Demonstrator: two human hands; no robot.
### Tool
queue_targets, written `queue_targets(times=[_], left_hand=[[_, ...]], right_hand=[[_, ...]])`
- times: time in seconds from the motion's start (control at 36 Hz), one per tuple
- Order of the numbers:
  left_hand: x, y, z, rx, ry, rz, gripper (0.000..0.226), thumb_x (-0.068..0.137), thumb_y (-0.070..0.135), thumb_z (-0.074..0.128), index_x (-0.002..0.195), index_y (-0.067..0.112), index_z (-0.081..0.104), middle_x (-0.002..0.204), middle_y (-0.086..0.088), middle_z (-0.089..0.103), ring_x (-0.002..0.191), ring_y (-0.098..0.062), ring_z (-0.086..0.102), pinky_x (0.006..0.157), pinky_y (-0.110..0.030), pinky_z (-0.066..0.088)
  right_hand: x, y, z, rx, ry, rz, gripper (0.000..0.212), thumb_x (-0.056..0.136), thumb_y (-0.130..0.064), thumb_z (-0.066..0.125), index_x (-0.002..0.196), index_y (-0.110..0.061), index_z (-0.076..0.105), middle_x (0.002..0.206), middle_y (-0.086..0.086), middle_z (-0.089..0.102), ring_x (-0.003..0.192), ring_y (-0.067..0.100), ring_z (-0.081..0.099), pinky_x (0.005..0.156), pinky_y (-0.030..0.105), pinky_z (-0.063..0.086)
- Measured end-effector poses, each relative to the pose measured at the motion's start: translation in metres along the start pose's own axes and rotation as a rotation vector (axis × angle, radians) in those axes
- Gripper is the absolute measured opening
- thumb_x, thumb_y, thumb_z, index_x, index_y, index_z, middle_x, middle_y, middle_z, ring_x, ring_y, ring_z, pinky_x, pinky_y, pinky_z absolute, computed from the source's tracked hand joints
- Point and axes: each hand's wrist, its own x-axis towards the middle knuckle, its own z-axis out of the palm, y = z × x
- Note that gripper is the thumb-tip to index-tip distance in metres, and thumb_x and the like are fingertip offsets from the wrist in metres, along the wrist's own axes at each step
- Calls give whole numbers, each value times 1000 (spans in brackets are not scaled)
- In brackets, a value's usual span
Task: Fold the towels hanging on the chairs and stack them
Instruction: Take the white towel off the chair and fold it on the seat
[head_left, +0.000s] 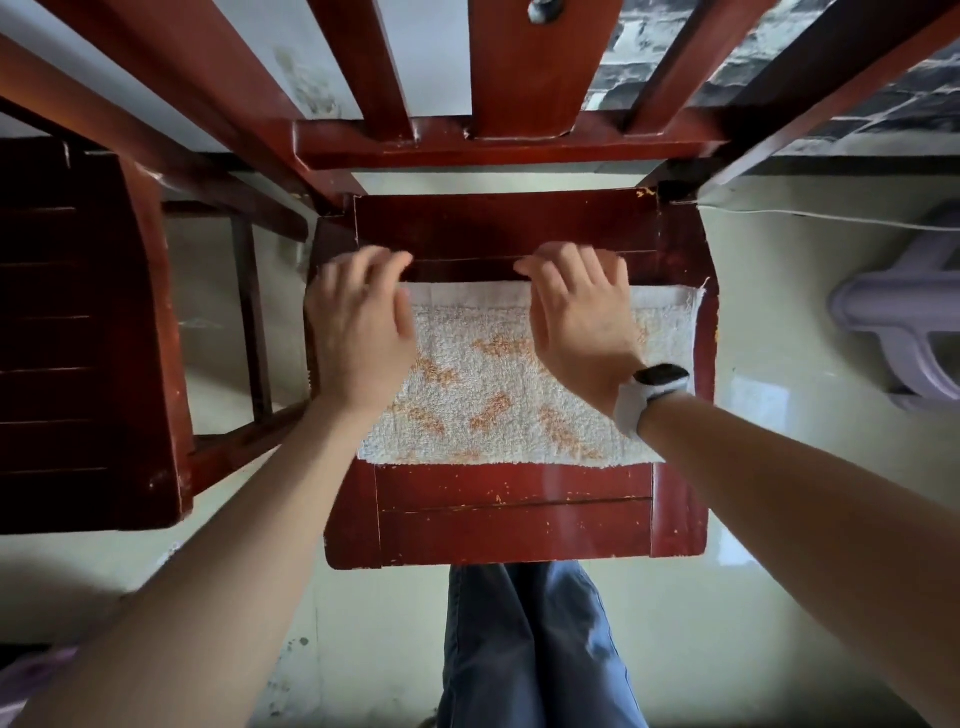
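**Both hands on a towel spread over the chair seat**

Blue trouser legs (530, 644) stand nearest, just before the seat. White towel with orange marks (498, 384) lies flat across the red wooden chair (514, 514). Left hand (358, 332) and right hand (576, 317) rest on its far edge, fingers loosely bent and slightly apart, blurred. The right wrist wears a watch (654, 387). A second chair (78, 332) stands left.

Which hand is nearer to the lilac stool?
Right. The right hand rests on the towel's right part, towards the stool; the left hand is at its left end, farther away.
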Motion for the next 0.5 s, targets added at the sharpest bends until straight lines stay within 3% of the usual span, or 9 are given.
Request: queue_targets(times=[0.06, 0.14, 0.36, 0.44, 0.5], left_hand=[[-9, 11, 5, 40, -100, 114, 38, 91, 22, 40, 127, 16, 49, 131, -7, 49, 125, -27, 40, 104, -47, 27], [-18, 16, 19, 112, -263, 188, 47, 93, 34, 32, 138, 21, 36, 146, -6, 35, 137, -27, 24, 111, -53, 12], [-34, -10, 38, 194, -301, 41, 59, 93, 53, 12, 145, 30, -2, 154, -2, -8, 142, -27, -8, 114, -50, -7], [-39, -18, 35, 216, -291, -49, 61, 92, 53, 11, 145, 28, -7, 154, -5, -10, 142, -25, -11, 112, -53, -8], [-44, -16, 30, 210, -282, -73, 63, 92, 51, 13, 145, 24, -6, 155, -9, -6, 142, -27, -10, 110, -54, -9]], right_hand=[[-17, 3, 3, -90, -100, -78, 41, 88, -20, 34, 122, -8, 54, 120, 8, 59, 115, 25, 53, 104, 50, 32], [-37, 15, 12, -236, -266, -103, 49, 94, -29, 29, 139, -10, 36, 144, 8, 39, 136, 24, 33, 111, 55, 14], [-42, 79, 0, -209, -317, 153, 55, 93, -41, 12, 145, -22, 19, 154, 8, 16, 142, 26, 12, 112, 56, 0], [-48, 102, -6, -184, -295, 265, 57, 94, -42, 11, 146, -21, 11, 156, 3, 6, 144, 20, 3, 113, 52, -7], [-51, 107, -13, -109, -243, 329, 53, 97, -37, 20, 146, -16, 17, 155, 5, 13, 143, 22, 8, 115, 48, -1]])
